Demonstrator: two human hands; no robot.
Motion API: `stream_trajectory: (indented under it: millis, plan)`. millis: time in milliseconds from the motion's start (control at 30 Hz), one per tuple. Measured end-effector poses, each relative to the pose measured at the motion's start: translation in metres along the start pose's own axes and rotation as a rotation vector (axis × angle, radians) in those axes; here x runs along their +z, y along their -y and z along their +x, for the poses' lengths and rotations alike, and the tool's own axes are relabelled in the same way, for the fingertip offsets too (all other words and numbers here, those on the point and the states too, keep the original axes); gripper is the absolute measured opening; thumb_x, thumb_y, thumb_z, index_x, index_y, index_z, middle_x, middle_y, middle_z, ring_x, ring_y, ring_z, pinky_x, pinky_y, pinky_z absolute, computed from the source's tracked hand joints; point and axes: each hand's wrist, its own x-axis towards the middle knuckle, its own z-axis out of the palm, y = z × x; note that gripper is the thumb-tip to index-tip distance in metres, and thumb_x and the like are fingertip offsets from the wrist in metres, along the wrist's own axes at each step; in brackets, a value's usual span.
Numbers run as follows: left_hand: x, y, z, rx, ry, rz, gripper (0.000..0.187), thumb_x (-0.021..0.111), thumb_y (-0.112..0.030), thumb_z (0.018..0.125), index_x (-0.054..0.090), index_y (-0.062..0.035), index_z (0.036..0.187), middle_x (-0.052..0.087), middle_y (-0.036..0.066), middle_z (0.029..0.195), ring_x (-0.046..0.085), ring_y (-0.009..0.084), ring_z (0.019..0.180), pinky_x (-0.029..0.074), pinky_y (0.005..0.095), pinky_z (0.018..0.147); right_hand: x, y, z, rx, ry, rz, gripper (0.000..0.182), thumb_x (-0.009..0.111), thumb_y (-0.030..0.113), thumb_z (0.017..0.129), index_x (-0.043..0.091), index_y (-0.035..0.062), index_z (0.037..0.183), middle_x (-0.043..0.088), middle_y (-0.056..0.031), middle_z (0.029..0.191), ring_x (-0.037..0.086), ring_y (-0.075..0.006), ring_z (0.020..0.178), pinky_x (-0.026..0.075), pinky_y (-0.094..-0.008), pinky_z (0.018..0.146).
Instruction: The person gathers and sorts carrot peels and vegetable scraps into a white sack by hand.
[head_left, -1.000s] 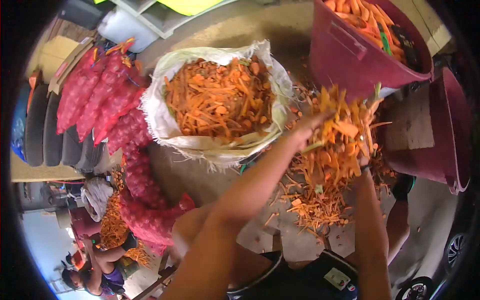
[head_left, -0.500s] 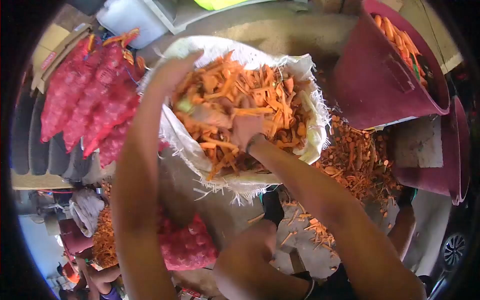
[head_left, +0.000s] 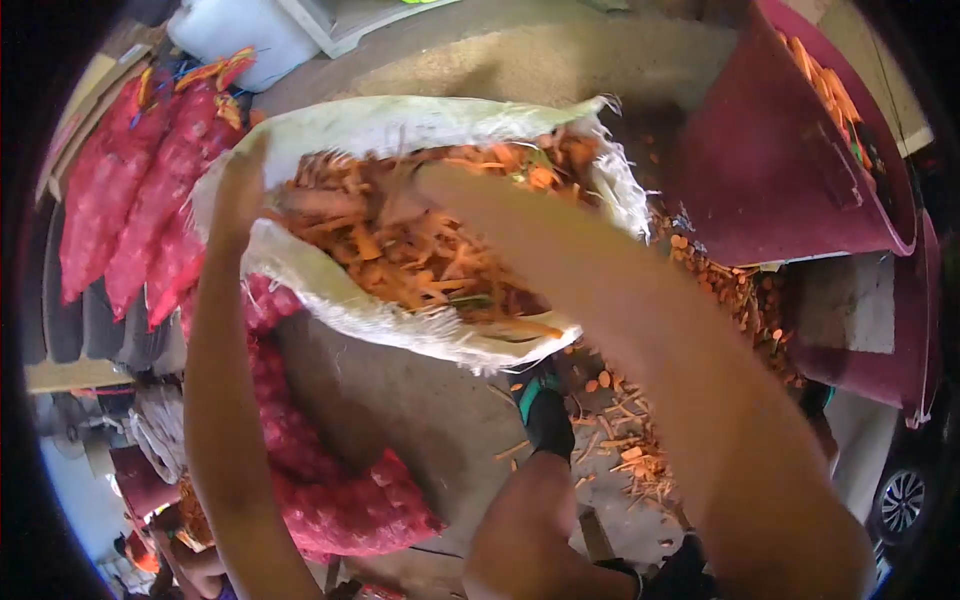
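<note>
many carrot scraps (head_left: pixel 428 268) lie under right hand (head_left: pixel 402 192)

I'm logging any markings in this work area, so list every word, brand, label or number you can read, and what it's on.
No text is readable.
White sack: no print to be made out.
Cardboard at the left: a reddish mark, too blurred to read.
Upright purple tub: a patch on its side, no legible letters.
Car wheel: hub too small to read.
</note>
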Motion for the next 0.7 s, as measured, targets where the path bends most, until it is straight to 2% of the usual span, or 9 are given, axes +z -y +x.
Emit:
stream_trajectory:
  millis: [33,133,167,267,400,467,533,600,700]
  plan:
    - [0.004,-0.014,-0.011,-0.019,0.071,0.075,0.070,0.042,-0.056,0.098,0.056,0.0065,0.126,0.065,0.025,0.113,0.062,0.0366,0.107,0.045,0.0438,0.091,-0.010,-0.013,-0.036,-0.062,-0.200,0.090,0.073,0.067,0.053,0.077,0.054,0.0175,0.140,0.048,-0.0166,0.146,0.040,-0.0269,0.138,0.030,-0.0388,0.114]
    - [0.026,-0.059,-0.073,0.479,-0.067,0.384,0.063,0.060,-0.053,0.090,0.058,0.0012,0.123,0.060,0.022,0.117,0.054,0.0368,0.117,0.040,0.0482,0.098,-0.072,-0.048,-0.066,-0.016,-0.019,-0.168,0.071,0.071,0.045,0.079,0.053,0.0150,0.141,0.050,-0.0127,0.144,0.045,-0.0311,0.133,0.037,-0.0425,0.110]
    - [0.030,-0.082,-0.099,0.598,0.067,0.348,0.058,0.068,-0.046,0.085,0.059,-0.0013,0.121,0.057,0.022,0.122,0.049,0.0385,0.123,0.038,0.0489,0.102,-0.079,-0.061,-0.078,0.108,-0.168,-0.141,0.059,0.067,0.030,0.083,0.054,0.0157,0.139,0.052,-0.0106,0.142,0.048,-0.0312,0.130,0.039,-0.0418,0.109]
    - [0.040,-0.141,-0.186,0.857,0.400,0.214,0.056,0.083,-0.027,0.070,0.061,-0.0068,0.118,0.050,0.022,0.134,0.037,0.0419,0.135,0.031,0.0502,0.111,-0.085,-0.118,-0.081,0.042,-0.333,-0.171,0.053,0.062,0.018,0.083,0.057,0.0161,0.135,0.053,-0.0134,0.140,0.051,-0.0289,0.128,0.041,-0.0411,0.107]
    - [0.057,-0.148,-0.252,0.815,0.546,0.463,0.049,0.080,-0.024,0.075,0.062,-0.0078,0.117,0.047,0.019,0.139,0.039,0.0428,0.133,0.032,0.0505,0.112,-0.054,-0.087,-0.202,0.118,-0.243,-0.121,0.047,0.060,0.016,0.085,0.058,0.0157,0.132,0.067,-0.0132,0.116,0.065,-0.0305,0.104,0.052,-0.0423,0.090]
    - [0.073,-0.177,-0.264,0.806,0.503,0.403,0.046,0.079,-0.023,0.077,0.063,-0.0075,0.117,0.048,0.018,0.138,0.043,0.0411,0.131,0.035,0.0487,0.111,0.032,-0.124,-0.241,-0.117,-0.799,-0.097,0.040,0.058,0.016,0.091,0.058,0.0157,0.131,0.070,-0.0148,0.104,0.067,-0.0290,0.087,0.053,-0.0403,0.080]
    - [0.100,-0.240,-0.277,0.693,0.708,0.045,0.043,0.077,-0.022,0.080,0.063,-0.0075,0.118,0.049,0.017,0.138,0.047,0.0384,0.128,0.039,0.0456,0.108,0.120,-0.134,-0.327,-0.080,-0.847,0.500,0.029,0.062,0.022,0.093,0.064,0.0074,0.118,0.069,-0.0148,0.100,0.067,-0.0240,0.085,0.052,-0.0362,0.076]
    - [0.137,-0.293,-0.290,0.686,0.862,-0.094,0.040,0.075,-0.022,0.084,0.064,-0.0075,0.120,0.052,0.016,0.135,0.053,0.0328,0.124,0.044,0.0396,0.103,0.210,-0.141,-0.412,0.271,-1.010,0.741,0.029,0.065,0.021,0.092,0.064,0.0024,0.114,0.069,-0.0136,0.097,0.067,-0.0189,0.085,0.053,-0.0326,0.075]
    - [0.250,-0.332,-0.303,0.758,1.128,-0.183,0.044,0.071,-0.031,0.088,0.063,-0.0060,0.123,0.053,0.016,0.134,0.052,0.0327,0.125,0.043,0.0390,0.103,0.454,-0.215,-0.511,0.959,-1.134,1.343,0.037,0.055,0.025,0.101,0.052,0.0080,0.134,0.057,-0.0128,0.131,0.058,-0.0245,0.117,0.052,-0.0387,0.094]
